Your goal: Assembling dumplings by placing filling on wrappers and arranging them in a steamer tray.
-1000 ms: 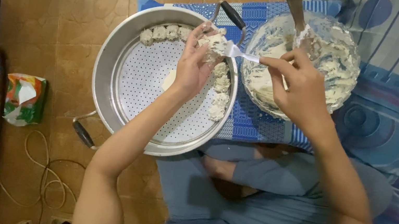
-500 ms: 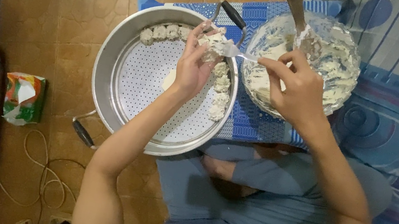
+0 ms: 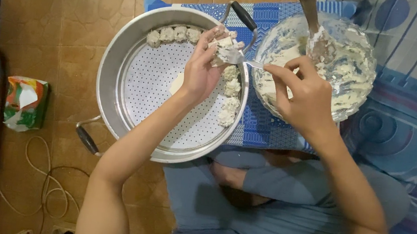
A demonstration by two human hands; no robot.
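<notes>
Where the tiled floor (image 3: 92, 11) meets a blue cushion edge at far left, a small green, orange and white packet (image 3: 25, 104) lies, with a pale cable (image 3: 44, 186) looped just below it. Next comes a round metal steamer pan (image 3: 117, 65) with black handles and a perforated tray; finished dumplings (image 3: 172, 34) line its upper rim, and more sit along its right rim. Over the pan, the left hand (image 3: 201, 72) is cupped around a half-filled dumpling wrapper (image 3: 224, 48). The right hand (image 3: 305, 95) pinches a small metal spoon (image 3: 247, 62), its tip touching the wrapper. Behind this hand stands a glass bowl (image 3: 357, 100) of pale filling on a blue patterned cloth (image 3: 259, 130), with a large spoon (image 3: 312, 14) standing in it.
</notes>
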